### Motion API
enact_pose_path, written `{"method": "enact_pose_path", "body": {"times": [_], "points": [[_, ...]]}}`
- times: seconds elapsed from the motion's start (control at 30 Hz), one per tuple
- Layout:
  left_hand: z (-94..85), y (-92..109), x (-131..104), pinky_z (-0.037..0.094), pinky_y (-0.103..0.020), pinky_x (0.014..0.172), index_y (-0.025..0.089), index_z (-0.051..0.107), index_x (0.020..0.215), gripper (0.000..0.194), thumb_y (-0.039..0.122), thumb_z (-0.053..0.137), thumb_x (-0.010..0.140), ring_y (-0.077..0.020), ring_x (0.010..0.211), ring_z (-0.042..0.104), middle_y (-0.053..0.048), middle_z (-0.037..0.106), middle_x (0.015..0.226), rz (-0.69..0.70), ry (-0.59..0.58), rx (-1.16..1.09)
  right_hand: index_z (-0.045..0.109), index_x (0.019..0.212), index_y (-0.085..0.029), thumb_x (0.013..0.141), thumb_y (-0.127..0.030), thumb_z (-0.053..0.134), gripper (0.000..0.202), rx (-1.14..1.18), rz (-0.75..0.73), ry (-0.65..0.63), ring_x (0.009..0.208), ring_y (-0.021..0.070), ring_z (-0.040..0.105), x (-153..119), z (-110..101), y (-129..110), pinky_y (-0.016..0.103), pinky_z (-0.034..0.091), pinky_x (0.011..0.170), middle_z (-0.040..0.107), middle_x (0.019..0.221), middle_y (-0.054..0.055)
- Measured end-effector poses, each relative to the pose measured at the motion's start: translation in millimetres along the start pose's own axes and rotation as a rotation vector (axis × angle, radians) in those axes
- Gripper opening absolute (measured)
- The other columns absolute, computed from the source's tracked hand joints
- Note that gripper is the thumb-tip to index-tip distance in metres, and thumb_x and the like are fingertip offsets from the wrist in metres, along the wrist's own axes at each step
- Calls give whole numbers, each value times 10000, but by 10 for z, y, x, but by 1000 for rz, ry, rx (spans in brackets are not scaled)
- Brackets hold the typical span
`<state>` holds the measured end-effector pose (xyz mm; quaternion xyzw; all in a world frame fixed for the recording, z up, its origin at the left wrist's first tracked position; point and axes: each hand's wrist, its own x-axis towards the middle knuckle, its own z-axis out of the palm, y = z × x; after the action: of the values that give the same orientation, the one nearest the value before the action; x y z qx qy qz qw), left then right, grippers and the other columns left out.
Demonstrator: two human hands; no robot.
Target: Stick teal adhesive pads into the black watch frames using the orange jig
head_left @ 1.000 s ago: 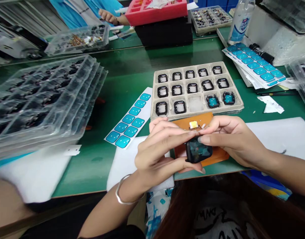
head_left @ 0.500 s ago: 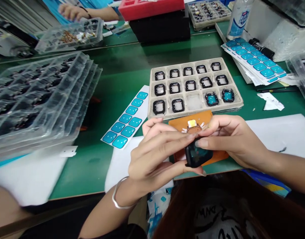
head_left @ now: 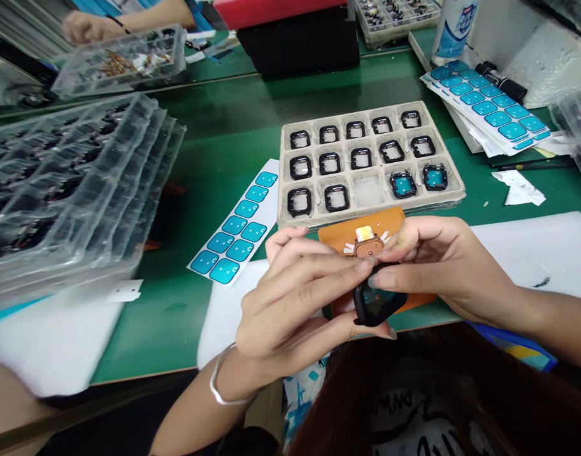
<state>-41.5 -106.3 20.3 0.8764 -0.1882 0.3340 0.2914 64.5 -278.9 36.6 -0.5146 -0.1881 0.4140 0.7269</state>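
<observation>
Between both hands is a black square watch case (head_left: 376,305) with a dark glassy face, tilted near the table's front edge. My left hand (head_left: 290,304), a silver bangle at its wrist, grips the case from the left, thumb below and fingers along the top. My right hand (head_left: 433,263) pinches its upper right edge, thumb on the face. Under them lies an orange mat (head_left: 335,237) with a printed figure. Just beyond, a pale tray (head_left: 285,218) holds black square frames in its compartments; two at the right of the near row show blue film.
A sheet of blue stickers (head_left: 233,225) lies left of the tray, and more sticker sheets (head_left: 490,104) sit at the back right. Clear trays (head_left: 81,177) are stacked on the left. A black box (head_left: 295,47) and a bottle (head_left: 454,31) stand behind. Another person's hand (head_left: 91,26) is at the far left.
The view has shifted slightly. Both hands keep their hold on the watch case, which has tilted a little. The other person's hand has moved left.
</observation>
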Motion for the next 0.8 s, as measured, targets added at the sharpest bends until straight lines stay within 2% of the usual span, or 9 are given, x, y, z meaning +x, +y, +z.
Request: {"method": "enact_pose_path", "body": {"times": [0.1, 0.27, 0.43, 0.8], "points": [[-8, -1, -5, 436, -450, 902, 304, 555, 1370, 662, 437, 801, 769, -215, 796, 670, -12, 760, 1013, 4, -5, -3, 643, 658, -188, 643, -299, 894, 275, -19, 5, -3, 840, 193, 739, 0, -4, 3, 307, 605, 732, 761, 813, 11], [-14, -20, -13, 429, -455, 916, 288, 551, 1373, 646, 421, 791, 788, -219, 816, 675, -19, 758, 1048, 21, -27, -6, 645, 667, -188, 645, -300, 893, 273, -15, -2, -13, 813, 171, 732, 3, -8, 10, 294, 603, 722, 761, 823, 9], [-13, -23, -6, 426, -444, 923, 279, 568, 1359, 683, 423, 828, 743, -215, 807, 676, -22, 761, 1019, 34, -19, 1, 637, 666, -192, 640, -341, 893, 297, -41, -7, -19, 790, 174, 725, -3, -12, 15, 301, 598, 686, 753, 823, 12], [-24, -10, 15, 422, -442, 925, 252, 580, 1340, 605, 381, 799, 791, -207, 788, 662, -19, 759, 956, 77, -29, 11, 601, 666, -194, 643, -354, 890, 331, -45, -8, -48, 800, 173, 723, -2, -4, 6, 289, 597, 677, 746, 818, 11]]}}
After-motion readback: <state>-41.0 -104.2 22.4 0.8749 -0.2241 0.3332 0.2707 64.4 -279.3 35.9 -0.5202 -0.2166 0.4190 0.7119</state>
